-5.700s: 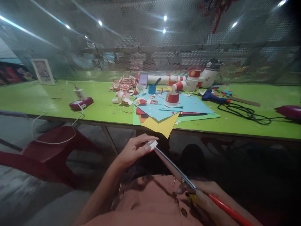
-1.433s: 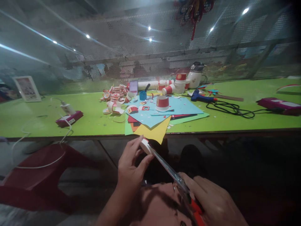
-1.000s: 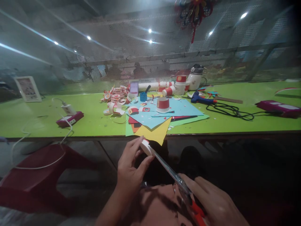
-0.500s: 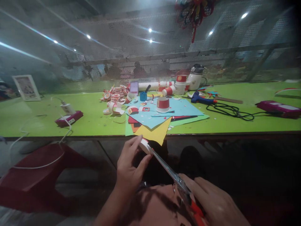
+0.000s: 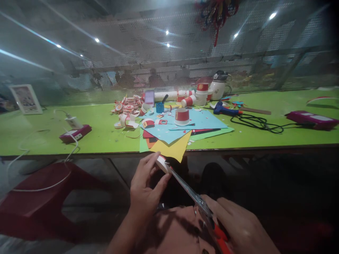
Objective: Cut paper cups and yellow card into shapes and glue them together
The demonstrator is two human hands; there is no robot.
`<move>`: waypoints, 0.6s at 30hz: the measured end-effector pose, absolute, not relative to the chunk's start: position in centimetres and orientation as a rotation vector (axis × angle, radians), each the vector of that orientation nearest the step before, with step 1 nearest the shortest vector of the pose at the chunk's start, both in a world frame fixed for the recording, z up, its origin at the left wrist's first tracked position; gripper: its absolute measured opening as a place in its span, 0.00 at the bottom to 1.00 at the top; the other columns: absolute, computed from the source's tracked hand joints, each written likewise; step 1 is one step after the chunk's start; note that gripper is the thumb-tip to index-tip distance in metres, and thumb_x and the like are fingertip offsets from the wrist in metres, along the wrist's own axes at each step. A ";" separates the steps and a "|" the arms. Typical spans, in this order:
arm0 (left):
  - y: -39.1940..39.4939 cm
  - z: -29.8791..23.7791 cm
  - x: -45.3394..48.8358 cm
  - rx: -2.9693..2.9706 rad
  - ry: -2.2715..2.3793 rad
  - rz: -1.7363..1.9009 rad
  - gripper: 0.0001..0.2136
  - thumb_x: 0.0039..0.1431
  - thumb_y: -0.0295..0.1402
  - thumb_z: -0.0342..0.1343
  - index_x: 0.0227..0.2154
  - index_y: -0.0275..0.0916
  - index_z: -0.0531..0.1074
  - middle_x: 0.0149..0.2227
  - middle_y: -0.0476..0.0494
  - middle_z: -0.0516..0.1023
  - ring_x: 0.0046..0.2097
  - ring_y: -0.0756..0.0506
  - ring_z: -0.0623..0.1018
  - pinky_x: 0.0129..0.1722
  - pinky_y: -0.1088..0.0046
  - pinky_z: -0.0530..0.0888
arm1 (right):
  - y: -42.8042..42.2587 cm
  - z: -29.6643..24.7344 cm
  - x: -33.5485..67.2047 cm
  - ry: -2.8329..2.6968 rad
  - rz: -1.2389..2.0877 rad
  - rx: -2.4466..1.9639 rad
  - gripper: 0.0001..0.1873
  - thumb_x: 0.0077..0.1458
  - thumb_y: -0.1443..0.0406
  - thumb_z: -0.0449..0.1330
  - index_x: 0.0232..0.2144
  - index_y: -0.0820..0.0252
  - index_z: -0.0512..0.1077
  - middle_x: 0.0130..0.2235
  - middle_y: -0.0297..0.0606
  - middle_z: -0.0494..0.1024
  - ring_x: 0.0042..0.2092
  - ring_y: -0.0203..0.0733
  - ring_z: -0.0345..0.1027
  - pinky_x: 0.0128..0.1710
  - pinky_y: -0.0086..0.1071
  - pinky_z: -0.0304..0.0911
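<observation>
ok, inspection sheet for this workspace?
Surface: green table, yellow sheet overhanging the front edge
Work in hand: curved paper piece; red-handled scissors, blades at the piece
Clutter: heap of red-and-white pieces, stacked cups, paper scraps
Hands: left hand pinches the paper piece; right hand holds the scissors
Cables: black cord looped beside blue glue gun; white cord hangs past the front edge
Surroundings: maroon stool, perforated screen

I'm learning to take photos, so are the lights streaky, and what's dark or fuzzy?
Head view: yes, the lights flare into streaks; head view: under the green table it's very dark, and shadows cross the pinkish clothing; head view: the mesh behind looks hazy.
</observation>
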State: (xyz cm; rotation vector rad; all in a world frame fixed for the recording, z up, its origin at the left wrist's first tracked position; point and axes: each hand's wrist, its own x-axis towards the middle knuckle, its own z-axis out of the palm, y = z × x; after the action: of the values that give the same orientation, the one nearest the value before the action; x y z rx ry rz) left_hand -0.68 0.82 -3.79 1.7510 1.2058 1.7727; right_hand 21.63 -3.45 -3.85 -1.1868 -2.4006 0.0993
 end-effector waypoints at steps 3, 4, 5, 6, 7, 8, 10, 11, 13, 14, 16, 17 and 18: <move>0.8 -3.7 -0.8 1.768 1.202 1.777 0.23 0.52 0.27 0.59 0.52 0.46 0.68 0.51 0.42 0.68 0.53 0.41 0.70 0.50 0.64 0.73 | -3.5 -4.1 21.8 -2.472 0.222 -1.238 0.24 0.53 0.67 0.56 0.54 0.65 0.64 0.35 0.43 0.74 0.36 0.47 0.70 0.35 0.38 0.68; 0.8 -3.7 -0.8 1.778 1.203 1.775 0.23 0.52 0.26 0.59 0.52 0.46 0.68 0.51 0.42 0.68 0.53 0.41 0.70 0.50 0.64 0.73 | -3.6 -4.2 21.9 -2.454 0.213 -1.227 0.25 0.53 0.67 0.57 0.54 0.63 0.63 0.35 0.42 0.75 0.37 0.46 0.70 0.37 0.38 0.68; 0.8 -3.7 -0.8 1.787 1.204 1.772 0.23 0.52 0.26 0.59 0.52 0.46 0.68 0.52 0.42 0.68 0.53 0.41 0.70 0.50 0.64 0.73 | -3.6 -4.2 21.9 -2.437 0.198 -1.214 0.26 0.52 0.67 0.57 0.54 0.62 0.63 0.36 0.42 0.75 0.37 0.46 0.70 0.38 0.39 0.68; 0.8 -3.7 -0.9 1.795 1.211 1.769 0.24 0.52 0.26 0.59 0.53 0.46 0.67 0.52 0.42 0.67 0.53 0.41 0.70 0.50 0.64 0.73 | -3.7 -4.2 21.9 -2.421 0.181 -1.209 0.26 0.51 0.68 0.58 0.54 0.61 0.63 0.36 0.41 0.75 0.38 0.46 0.71 0.39 0.39 0.68; 0.7 -3.7 -0.8 1.802 1.222 1.762 0.24 0.52 0.26 0.59 0.53 0.46 0.67 0.52 0.42 0.67 0.53 0.41 0.70 0.50 0.64 0.74 | -3.7 -4.2 21.9 -2.411 0.171 -1.206 0.27 0.50 0.68 0.58 0.54 0.60 0.63 0.36 0.41 0.75 0.37 0.46 0.71 0.39 0.39 0.68; 0.7 -3.6 -0.8 1.808 1.235 1.757 0.24 0.52 0.26 0.59 0.53 0.46 0.67 0.52 0.42 0.67 0.53 0.41 0.70 0.50 0.64 0.74 | -3.7 -4.2 21.9 -2.409 0.174 -1.212 0.27 0.50 0.68 0.58 0.53 0.60 0.63 0.36 0.41 0.75 0.37 0.47 0.71 0.38 0.39 0.68; 0.6 -3.6 -0.8 1.814 1.255 1.755 0.24 0.51 0.26 0.60 0.52 0.46 0.68 0.51 0.42 0.68 0.53 0.41 0.71 0.49 0.65 0.74 | -3.8 -4.1 21.9 -2.434 0.222 -1.245 0.26 0.51 0.68 0.58 0.54 0.62 0.63 0.36 0.41 0.74 0.37 0.47 0.70 0.38 0.39 0.68; 0.6 -3.5 -0.8 1.822 1.255 1.760 0.23 0.51 0.26 0.60 0.52 0.45 0.68 0.51 0.42 0.68 0.53 0.41 0.71 0.49 0.65 0.74 | -3.8 -4.1 21.9 -2.450 0.246 -1.259 0.26 0.52 0.68 0.57 0.55 0.62 0.62 0.36 0.42 0.74 0.38 0.47 0.70 0.39 0.40 0.68; 0.6 -3.5 -0.7 1.841 1.245 1.769 0.23 0.51 0.26 0.60 0.52 0.45 0.68 0.51 0.41 0.68 0.53 0.41 0.71 0.49 0.65 0.74 | -3.7 -4.1 21.9 -2.478 0.265 -1.263 0.25 0.54 0.67 0.56 0.55 0.64 0.62 0.37 0.43 0.73 0.39 0.48 0.69 0.39 0.42 0.67; 0.6 -3.4 -0.7 1.847 1.246 1.769 0.23 0.51 0.26 0.60 0.52 0.45 0.68 0.51 0.41 0.68 0.53 0.41 0.71 0.49 0.65 0.74 | -3.7 -4.1 21.9 -2.484 0.265 -1.262 0.25 0.55 0.67 0.56 0.56 0.65 0.61 0.36 0.43 0.73 0.38 0.48 0.69 0.38 0.42 0.67; 0.6 -3.3 -0.6 1.843 1.260 1.770 0.23 0.51 0.26 0.60 0.51 0.44 0.69 0.51 0.41 0.69 0.52 0.41 0.71 0.49 0.65 0.74 | -3.6 -4.3 21.9 -2.475 0.244 -1.262 0.25 0.56 0.66 0.56 0.56 0.65 0.61 0.35 0.43 0.73 0.37 0.48 0.69 0.36 0.41 0.67; 0.5 -3.3 -0.5 1.831 1.271 1.772 0.22 0.51 0.26 0.60 0.51 0.44 0.69 0.50 0.41 0.69 0.52 0.42 0.71 0.49 0.65 0.74 | -3.6 -4.4 22.0 -2.469 0.224 -1.252 0.25 0.56 0.65 0.56 0.55 0.66 0.62 0.35 0.43 0.73 0.36 0.48 0.69 0.35 0.41 0.67; 0.5 -3.2 -0.5 1.819 1.282 1.774 0.22 0.51 0.27 0.60 0.50 0.44 0.69 0.50 0.41 0.69 0.52 0.42 0.72 0.48 0.65 0.74 | -3.6 -4.5 22.0 -2.466 0.202 -1.245 0.25 0.56 0.64 0.56 0.55 0.66 0.62 0.34 0.43 0.73 0.36 0.48 0.69 0.35 0.41 0.67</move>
State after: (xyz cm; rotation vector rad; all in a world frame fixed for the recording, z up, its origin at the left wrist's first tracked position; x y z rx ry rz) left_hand -0.49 0.50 -3.19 1.8189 1.2823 1.7736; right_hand 22.02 -3.57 -4.47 -1.2448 -2.4659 0.2019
